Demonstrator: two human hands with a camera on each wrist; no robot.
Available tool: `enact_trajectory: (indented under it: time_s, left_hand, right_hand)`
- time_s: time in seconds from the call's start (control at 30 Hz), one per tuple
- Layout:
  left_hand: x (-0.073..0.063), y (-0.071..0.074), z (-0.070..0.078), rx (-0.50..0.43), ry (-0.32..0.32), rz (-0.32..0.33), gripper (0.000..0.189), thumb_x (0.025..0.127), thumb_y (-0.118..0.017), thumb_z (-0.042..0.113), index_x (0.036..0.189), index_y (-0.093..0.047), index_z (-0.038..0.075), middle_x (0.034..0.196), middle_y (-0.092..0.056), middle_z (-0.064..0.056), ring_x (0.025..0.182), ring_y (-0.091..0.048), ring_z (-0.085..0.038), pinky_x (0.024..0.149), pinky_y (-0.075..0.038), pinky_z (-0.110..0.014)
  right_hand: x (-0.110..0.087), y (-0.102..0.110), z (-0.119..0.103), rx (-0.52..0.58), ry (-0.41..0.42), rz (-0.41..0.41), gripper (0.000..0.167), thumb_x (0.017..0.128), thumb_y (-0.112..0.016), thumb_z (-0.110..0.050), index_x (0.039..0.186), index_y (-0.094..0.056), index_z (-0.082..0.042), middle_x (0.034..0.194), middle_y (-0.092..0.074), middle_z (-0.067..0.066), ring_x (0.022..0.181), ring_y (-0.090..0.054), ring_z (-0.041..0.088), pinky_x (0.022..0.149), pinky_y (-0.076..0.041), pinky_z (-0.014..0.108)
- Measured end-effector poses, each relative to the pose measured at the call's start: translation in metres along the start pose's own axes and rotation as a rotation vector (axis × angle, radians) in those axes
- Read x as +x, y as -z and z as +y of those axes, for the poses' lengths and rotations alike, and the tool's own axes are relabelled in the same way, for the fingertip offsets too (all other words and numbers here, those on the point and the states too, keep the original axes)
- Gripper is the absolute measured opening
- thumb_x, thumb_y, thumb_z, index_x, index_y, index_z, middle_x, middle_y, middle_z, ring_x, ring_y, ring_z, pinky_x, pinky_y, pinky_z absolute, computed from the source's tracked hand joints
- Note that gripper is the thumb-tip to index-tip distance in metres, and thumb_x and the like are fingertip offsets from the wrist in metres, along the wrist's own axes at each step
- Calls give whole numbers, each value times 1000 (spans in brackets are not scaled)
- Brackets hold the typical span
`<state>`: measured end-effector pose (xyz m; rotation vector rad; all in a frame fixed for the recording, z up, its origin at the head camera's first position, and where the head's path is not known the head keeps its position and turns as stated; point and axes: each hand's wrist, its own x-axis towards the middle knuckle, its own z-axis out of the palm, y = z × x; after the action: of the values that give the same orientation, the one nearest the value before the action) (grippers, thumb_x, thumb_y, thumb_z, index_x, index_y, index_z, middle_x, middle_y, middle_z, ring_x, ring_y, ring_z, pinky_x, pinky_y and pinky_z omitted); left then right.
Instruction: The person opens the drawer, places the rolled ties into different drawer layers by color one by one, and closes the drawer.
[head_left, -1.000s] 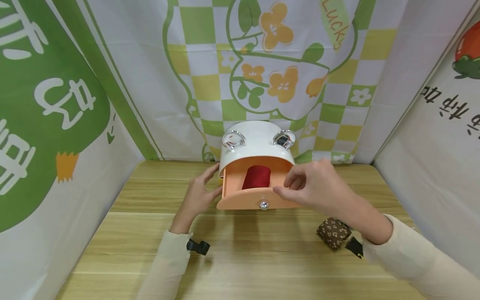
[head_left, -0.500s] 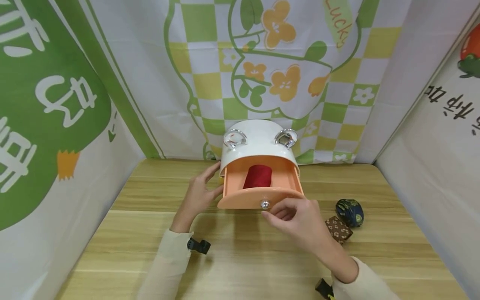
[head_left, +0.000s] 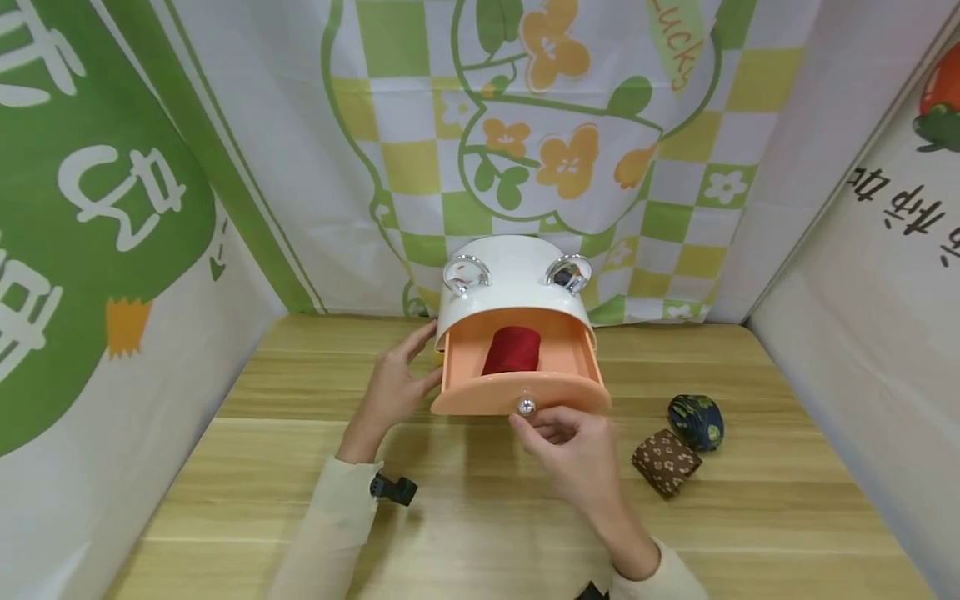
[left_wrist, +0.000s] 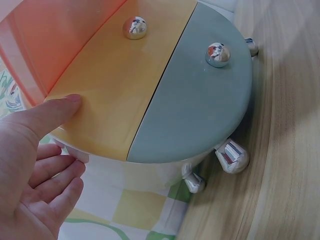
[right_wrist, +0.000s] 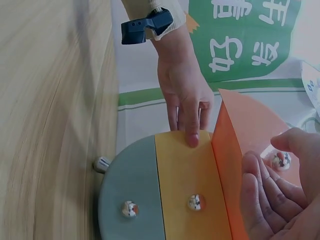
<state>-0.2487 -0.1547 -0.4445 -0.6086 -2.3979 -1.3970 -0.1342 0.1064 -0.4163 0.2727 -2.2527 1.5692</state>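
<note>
A small white toy-like drawer cabinet with ear-shaped chrome handles stands at the table's back. Its peach drawer is pulled out and bears a rolled dark red necktie. My left hand rests at the cabinet's left side; in the left wrist view its thumb touches the yellow drawer front and its other fingers lie by the white side. My right hand is at the peach drawer's round chrome knob. The right wrist view shows this knob between thumb and fingers, seemingly with a gap.
Two rolled neckties, one brown with flowers and one dark blue patterned, lie on the wooden table at the right. A blue-grey drawer front sits below the yellow one. Printed cloth hangs behind.
My right hand has moved from the drawer's upper right edge down and left to the knob, uncovering both neckties on the table. The left hand and the open drawer stay put.
</note>
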Motion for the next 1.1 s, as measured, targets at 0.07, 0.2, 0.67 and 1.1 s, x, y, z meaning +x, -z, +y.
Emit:
enact_trajectory:
  time_s: [0.07, 0.2, 0.67, 1.1]
  left_hand:
    - [0, 1, 0, -1, -4, 0, 70, 92, -82, 4, 154, -50, 0, 155, -56, -23, 145, -54, -40, 122, -47, -51]
    - [-1, 2, -1, -4, -4, -3, 70, 92, -82, 5, 155, -51, 0, 155, -56, -22, 146, -53, -40, 122, -47, -51]
    - [0, 1, -1, 1, 4, -10, 70, 93, -80, 2, 156, -50, 2, 157, -55, -21, 146, -52, -40, 122, -47, -52]
    - [0, 1, -2, -27, 6, -8, 73, 89, -82, 0, 155, -50, 0, 157, -54, -23, 146, -52, -42, 123, -44, -53]
  right_hand:
    - [1, -4, 0, 19, 14, 11, 9, 84, -91, -16, 81, -83, -13, 72, -79, -1, 60, -72, 2, 56, -63, 22]
    - [3, -9, 0, 16, 29, 28, 12, 86, -90, -20, 79, -83, -15, 70, -78, -3, 57, -71, 2, 53, -61, 21]
    - [13, -9, -6, 22, 52, 27, 18, 90, -87, -24, 75, -81, -17, 63, -74, -5, 55, -70, 4, 50, -58, 19]
    - [35, -11, -6, 10, 57, -6, 20, 91, -87, -26, 75, -82, -15, 64, -75, -3, 56, -71, 12, 50, -57, 22]
